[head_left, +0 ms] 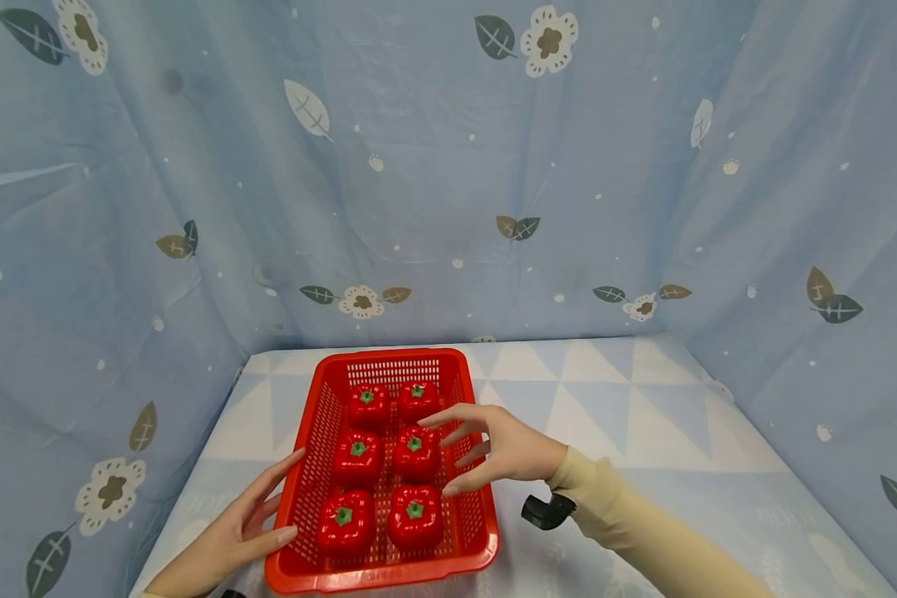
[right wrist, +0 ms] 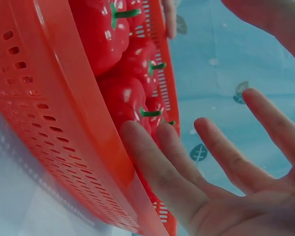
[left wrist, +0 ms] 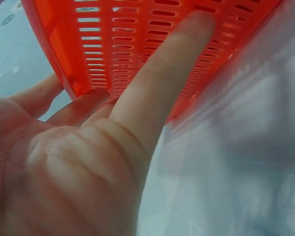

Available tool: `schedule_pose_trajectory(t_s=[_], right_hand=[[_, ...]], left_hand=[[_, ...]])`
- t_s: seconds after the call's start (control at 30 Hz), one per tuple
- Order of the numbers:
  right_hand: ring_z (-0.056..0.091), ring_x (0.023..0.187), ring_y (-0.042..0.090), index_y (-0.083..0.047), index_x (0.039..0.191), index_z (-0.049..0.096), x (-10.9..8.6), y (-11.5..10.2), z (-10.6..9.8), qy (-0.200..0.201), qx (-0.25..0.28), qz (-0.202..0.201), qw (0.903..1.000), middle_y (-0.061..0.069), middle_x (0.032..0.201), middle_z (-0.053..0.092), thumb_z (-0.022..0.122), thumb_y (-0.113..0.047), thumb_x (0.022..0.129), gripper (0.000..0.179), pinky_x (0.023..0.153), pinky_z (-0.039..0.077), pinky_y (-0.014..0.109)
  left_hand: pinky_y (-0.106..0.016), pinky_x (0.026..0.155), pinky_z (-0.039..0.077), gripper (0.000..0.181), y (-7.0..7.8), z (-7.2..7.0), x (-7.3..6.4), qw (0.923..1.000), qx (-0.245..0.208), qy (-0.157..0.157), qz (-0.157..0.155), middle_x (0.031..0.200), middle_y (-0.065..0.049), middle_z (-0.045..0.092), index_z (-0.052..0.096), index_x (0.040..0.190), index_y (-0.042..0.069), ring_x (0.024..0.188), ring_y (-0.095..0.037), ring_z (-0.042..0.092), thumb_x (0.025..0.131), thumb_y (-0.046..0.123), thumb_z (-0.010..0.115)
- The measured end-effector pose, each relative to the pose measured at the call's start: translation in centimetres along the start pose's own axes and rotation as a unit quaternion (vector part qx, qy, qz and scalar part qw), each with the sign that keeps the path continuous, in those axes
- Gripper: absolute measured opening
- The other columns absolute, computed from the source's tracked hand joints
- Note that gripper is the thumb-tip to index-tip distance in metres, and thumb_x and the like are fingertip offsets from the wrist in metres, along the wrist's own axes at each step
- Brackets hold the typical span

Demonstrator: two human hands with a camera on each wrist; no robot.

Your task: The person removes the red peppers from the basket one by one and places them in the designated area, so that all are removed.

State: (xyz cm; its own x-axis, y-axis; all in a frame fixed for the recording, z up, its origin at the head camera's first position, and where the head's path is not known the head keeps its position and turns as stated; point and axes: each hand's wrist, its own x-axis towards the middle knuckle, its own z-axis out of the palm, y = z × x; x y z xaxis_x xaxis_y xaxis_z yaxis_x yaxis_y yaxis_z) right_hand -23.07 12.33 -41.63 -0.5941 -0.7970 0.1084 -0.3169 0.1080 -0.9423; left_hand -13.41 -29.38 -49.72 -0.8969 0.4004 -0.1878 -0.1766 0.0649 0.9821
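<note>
Several shiny red bell peppers with green stems stand in two columns inside a red perforated plastic basket (head_left: 379,575). Against the basket's left side rests my left hand (head_left: 232,531), its thumb and fingers extended along the wall and rim; the left wrist view shows the straight thumb (left wrist: 160,81) on the slotted side. My right hand (head_left: 504,448) hovers over the right rim, fingers spread and slightly bent, with nothing held. Nearest to it is the middle pepper (head_left: 416,455) of the right column. In the right wrist view, fingertips overlap a pepper (right wrist: 120,101), and contact cannot be told.
The basket stands on a table (head_left: 605,399) covered with a pale blue and white triangle-patterned cloth. A blue curtain (head_left: 448,183) printed with leaves and flowers encloses the back and both sides. A black strap piece (head_left: 547,512) sits at my right wrist.
</note>
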Motion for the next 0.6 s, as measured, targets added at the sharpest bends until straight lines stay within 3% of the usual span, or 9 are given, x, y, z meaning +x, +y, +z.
schedule_pose_trajectory(t_s=[0.33, 0.6], right_hand=[[0.063, 0.128, 0.049, -0.01, 0.153, 0.061, 1.0, 0.0, 0.8, -0.03, -0.007, 0.022, 0.9993, 0.014, 0.154, 0.059, 0.09, -0.009, 0.088, 0.071, 0.092, 0.065, 0.054], [0.063, 0.125, 0.051, -0.015, 0.151, 0.064, 1.3, 0.0, 1.4, -0.043, 0.0, 0.055, 0.9976, 0.021, 0.146, 0.061, 0.092, -0.008, 0.085, 0.072, 0.085, 0.067, 0.041]], left_hand=[[-0.055, 0.096, 0.062, 0.088, 0.3, 0.1, 0.1, 0.9996, 0.012, 0.021, -0.013, 0.181, -0.018, 0.001, 0.011, 0.176, 0.027, 0.157, -0.057, 0.028, 0.109, 0.014, 0.066], [-0.054, 0.098, 0.062, 0.089, 0.5, 0.0, 0.3, 0.9996, 0.011, 0.021, -0.017, 0.181, -0.019, -0.002, 0.01, 0.177, 0.025, 0.158, -0.061, 0.019, 0.109, 0.013, 0.068]])
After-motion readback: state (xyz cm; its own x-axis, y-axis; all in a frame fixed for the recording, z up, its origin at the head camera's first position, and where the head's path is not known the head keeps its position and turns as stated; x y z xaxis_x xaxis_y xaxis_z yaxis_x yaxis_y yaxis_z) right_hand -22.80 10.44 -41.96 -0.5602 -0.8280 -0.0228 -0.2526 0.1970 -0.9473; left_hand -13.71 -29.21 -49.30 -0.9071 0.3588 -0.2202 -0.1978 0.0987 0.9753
